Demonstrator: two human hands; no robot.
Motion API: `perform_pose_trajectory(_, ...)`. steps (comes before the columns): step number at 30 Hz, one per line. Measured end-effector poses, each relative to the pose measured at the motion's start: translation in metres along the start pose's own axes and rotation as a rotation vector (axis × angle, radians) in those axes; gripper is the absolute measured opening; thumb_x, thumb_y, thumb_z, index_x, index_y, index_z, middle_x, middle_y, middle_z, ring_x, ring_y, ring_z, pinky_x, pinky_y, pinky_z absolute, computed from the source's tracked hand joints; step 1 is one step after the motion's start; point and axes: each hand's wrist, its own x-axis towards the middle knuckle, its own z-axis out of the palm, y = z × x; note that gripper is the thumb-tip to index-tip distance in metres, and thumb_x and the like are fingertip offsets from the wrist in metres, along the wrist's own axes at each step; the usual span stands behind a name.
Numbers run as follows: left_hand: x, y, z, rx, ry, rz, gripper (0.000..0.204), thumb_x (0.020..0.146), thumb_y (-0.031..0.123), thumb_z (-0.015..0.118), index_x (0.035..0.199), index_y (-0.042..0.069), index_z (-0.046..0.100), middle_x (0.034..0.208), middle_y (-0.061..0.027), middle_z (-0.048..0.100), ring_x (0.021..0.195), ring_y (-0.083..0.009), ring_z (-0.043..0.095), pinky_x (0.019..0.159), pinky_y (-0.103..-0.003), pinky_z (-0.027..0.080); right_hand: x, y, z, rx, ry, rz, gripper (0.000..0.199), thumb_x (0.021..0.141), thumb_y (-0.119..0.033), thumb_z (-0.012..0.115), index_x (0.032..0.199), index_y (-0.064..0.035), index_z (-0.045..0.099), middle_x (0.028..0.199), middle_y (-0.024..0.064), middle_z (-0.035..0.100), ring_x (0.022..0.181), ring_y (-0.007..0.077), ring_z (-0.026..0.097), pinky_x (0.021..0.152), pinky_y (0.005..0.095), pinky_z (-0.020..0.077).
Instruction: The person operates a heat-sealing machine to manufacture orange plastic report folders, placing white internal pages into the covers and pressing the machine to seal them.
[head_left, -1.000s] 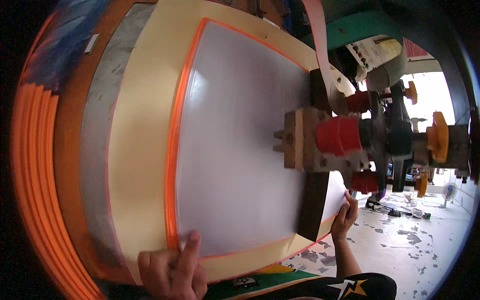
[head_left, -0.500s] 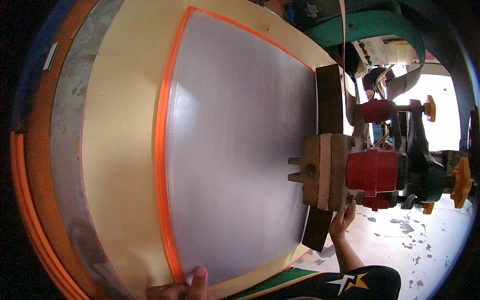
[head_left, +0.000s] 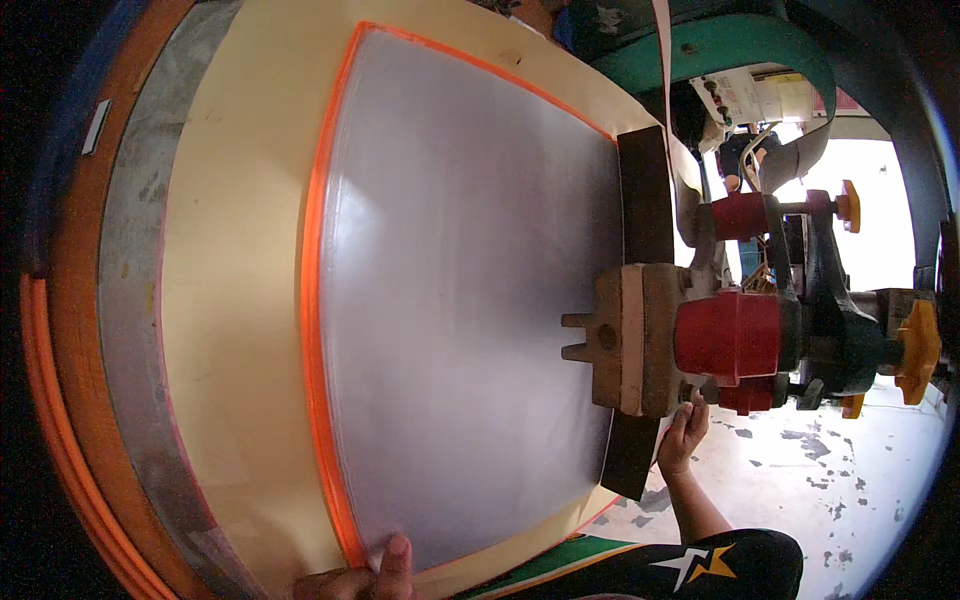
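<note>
A large, shiny grey sheet (head_left: 470, 300) with an orange border lies on a cream-coloured board (head_left: 235, 300). At its near left corner is my left hand (head_left: 365, 578), thumb up against the sheet's edge; the other fingers are curled and partly cut off by the lower rim. A machine head with a metal block (head_left: 635, 340) and red housings (head_left: 728, 338) overhangs the sheet's right side. My right hand (head_left: 682, 438) is raised beside the near end of that block, next to a dark bar (head_left: 632, 457). Its fingers are bent and touch the block's underside; whatever they hold is hidden.
Yellow knobs (head_left: 916, 352) stick out from the machine's right end. A green curved machine arm (head_left: 740, 45) and a hanging strap (head_left: 664, 70) stand at the far right. Orange tubes (head_left: 60, 450) run along the left rim. Beyond my right arm is a pale, patchy floor (head_left: 780, 490).
The sheet and the machine head both sit slightly further left in the picture. Both hands keep nearly the same place and pose.
</note>
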Motion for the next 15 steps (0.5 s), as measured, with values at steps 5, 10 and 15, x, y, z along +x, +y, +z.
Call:
perform_pose_trajectory(5,0.003,0.002,-0.001,0.009,-0.015,-0.026,0.038,0.111,0.018,0.05,0.138,-0.002,0.069,0.077,-0.0034,0.044,0.055,-0.0125,0.03,0.047,-0.031,0.025,0.006,-0.006,0.006,-0.06,0.109,0.077,0.029,0.112,-0.014,0.049,0.13,0.0054,0.059,0.117,0.011,0.063,0.108,0.0192,0.058,0.099,0.0329,0.0451)
perform_pose_trajectory(10,0.004,0.005,-0.005,0.063,-0.033,-0.029,0.04,0.112,0.018,0.045,0.138,0.0,0.07,0.076,-0.0034,0.046,0.058,-0.0143,0.032,0.05,-0.031,0.028,0.005,-0.01,0.009,0.079,0.095,0.035,0.029,0.112,-0.013,0.048,0.132,0.0044,0.059,0.121,0.0125,0.065,0.112,0.02,0.059,0.101,0.0338,0.045)
perform_pose_trajectory(15,0.007,0.006,-0.006,0.07,-0.063,-0.01,0.042,0.106,0.005,0.043,0.139,-0.002,0.068,0.083,-0.0052,0.056,0.057,-0.0138,0.029,0.049,-0.03,0.025,0.012,-0.015,0.002,-0.093,0.02,-0.047,0.029,0.112,-0.014,0.046,0.13,0.004,0.06,0.122,0.0137,0.065,0.112,0.0199,0.059,0.101,0.034,0.0454)
